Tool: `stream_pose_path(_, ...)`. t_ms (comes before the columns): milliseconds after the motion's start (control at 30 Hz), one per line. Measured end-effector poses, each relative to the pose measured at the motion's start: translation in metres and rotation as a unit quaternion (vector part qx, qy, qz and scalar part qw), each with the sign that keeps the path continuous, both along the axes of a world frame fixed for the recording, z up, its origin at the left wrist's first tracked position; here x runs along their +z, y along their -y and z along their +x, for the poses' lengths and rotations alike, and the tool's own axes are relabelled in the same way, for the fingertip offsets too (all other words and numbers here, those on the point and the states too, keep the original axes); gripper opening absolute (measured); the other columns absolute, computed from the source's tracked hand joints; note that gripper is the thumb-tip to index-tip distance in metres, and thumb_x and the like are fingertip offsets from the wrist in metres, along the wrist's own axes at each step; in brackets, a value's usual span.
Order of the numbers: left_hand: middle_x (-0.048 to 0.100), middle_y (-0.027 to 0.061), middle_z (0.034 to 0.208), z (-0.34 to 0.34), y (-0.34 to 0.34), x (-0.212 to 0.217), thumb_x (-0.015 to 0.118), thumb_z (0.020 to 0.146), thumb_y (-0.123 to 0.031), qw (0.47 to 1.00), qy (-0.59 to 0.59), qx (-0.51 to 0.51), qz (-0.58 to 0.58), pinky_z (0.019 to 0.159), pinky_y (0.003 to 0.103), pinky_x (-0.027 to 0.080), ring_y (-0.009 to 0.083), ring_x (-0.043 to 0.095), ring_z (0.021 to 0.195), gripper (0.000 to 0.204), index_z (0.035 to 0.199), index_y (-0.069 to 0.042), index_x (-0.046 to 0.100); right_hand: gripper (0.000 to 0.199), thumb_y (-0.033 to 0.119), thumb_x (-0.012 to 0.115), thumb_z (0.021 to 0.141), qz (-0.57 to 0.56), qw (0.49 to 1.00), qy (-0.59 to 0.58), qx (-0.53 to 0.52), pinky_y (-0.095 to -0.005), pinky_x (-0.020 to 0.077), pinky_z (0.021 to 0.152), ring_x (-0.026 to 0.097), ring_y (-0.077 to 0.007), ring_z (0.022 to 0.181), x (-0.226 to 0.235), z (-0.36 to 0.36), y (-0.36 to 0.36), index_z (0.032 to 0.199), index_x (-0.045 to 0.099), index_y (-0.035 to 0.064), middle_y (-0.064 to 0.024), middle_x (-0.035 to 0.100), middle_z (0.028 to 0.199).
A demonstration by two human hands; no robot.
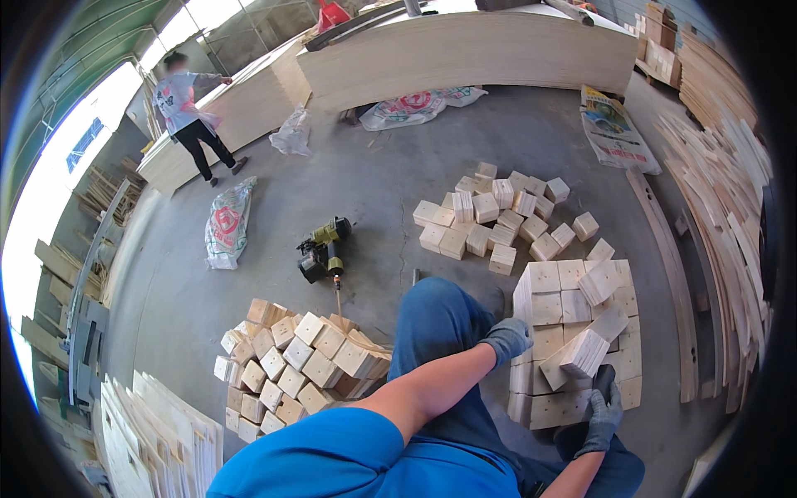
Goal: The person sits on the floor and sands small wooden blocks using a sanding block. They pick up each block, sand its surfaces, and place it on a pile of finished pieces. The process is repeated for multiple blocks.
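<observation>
My left hand (508, 341), in a grey glove, is closed beside my knee at the left edge of a neat stack of square wooden blocks (548, 340). What its fingers hold, if anything, is hidden. Close to the stack's near right corner is my right hand (604, 417), also gloved. A dark shape (604, 378) sticks up from its fingers, too unclear to name. Several loose blocks lie tilted on top of the stack, among them a striped-edged block (584, 354) just ahead of the right hand.
Loose blocks (490, 212) lie scattered beyond the stack. To my left are a block pile (290, 357) and a green-and-black nail gun (324, 247) with a hose. Boards (714, 199) line the right side. A person (187, 108) stands by a long panel stack (465, 58).
</observation>
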State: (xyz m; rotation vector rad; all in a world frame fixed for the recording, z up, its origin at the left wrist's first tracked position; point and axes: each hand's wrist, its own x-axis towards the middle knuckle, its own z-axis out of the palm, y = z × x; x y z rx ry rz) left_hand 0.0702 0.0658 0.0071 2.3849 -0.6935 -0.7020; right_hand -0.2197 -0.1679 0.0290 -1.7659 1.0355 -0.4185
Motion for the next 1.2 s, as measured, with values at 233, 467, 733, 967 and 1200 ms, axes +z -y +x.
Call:
stream_pose_path(233, 0.080, 0.0240, 0.100, -0.022, -0.005, -0.031, 0.078, 0.083, -0.035, 0.941, 0.112, -0.269, 0.170, 0.082, 0.050, 0.063, 0.0404, 0.079, 0.094, 0.038, 0.099, 0.000, 0.083, 0.063, 0.004, 0.083, 0.091, 0.038, 0.999, 0.008, -0.025, -0.0394, 0.0496, 0.114, 0.066, -0.0280, 0.127, 0.002, -0.006, -0.007, 0.149, 0.062, -0.0051, -0.0192, 0.069, 0.143)
stream_pose_path(467, 0.082, 0.0141, 0.117, -0.037, -0.003, -0.025, 0.080, 0.083, -0.036, 0.921, 0.069, -0.297, 0.243, 0.085, 0.054, 0.064, 0.0351, 0.079, 0.107, 0.038, 0.111, -0.010, 0.086, 0.064, 0.014, 0.084, 0.092, 0.066, 0.997, 0.031, -0.016, -0.0387, 0.0559, 0.102, 0.067, -0.0240, 0.119, 0.012, -0.014, -0.012, 0.149, 0.063, -0.0034, -0.0158, 0.070, 0.140)
stream_pose_path(733, 0.081, 0.0204, 0.106, -0.035, 0.000, -0.012, 0.087, 0.079, -0.039, 0.911, 0.055, -0.334, 0.236, 0.090, 0.046, 0.062, 0.0392, 0.078, 0.100, 0.043, 0.103, -0.005, 0.084, 0.073, 0.034, 0.088, 0.089, -0.071, 0.995, -0.067, -0.008, -0.0405, 0.0529, 0.111, 0.069, -0.0352, 0.127, 0.022, -0.024, -0.013, 0.147, 0.064, -0.0029, -0.0268, 0.069, 0.142)
stream_pose_path(967, 0.078, 0.0211, 0.116, -0.033, 0.013, 0.033, 0.088, 0.077, -0.033, 0.933, 0.020, -0.267, 0.242, 0.096, 0.047, 0.060, 0.0381, 0.075, 0.109, 0.050, 0.116, -0.004, 0.079, 0.074, 0.035, 0.087, 0.089, -0.046, 0.995, -0.090, -0.024, -0.0390, 0.0503, 0.115, 0.067, -0.0350, 0.132, 0.022, -0.026, -0.018, 0.148, 0.062, -0.0036, -0.0255, 0.068, 0.145)
stream_pose_path(1200, 0.061, 0.0216, 0.144, -0.027, 0.020, 0.029, 0.095, 0.073, -0.038, 0.989, 0.063, -0.127, -0.033, 0.113, 0.045, 0.050, 0.0398, 0.061, 0.133, 0.084, 0.143, -0.005, 0.061, 0.074, 0.034, 0.087, 0.090, -0.060, 0.994, -0.092, -0.027, -0.0393, 0.0491, 0.116, 0.065, -0.0355, 0.134, 0.023, -0.023, -0.018, 0.148, 0.063, -0.0039, -0.0259, 0.067, 0.146)
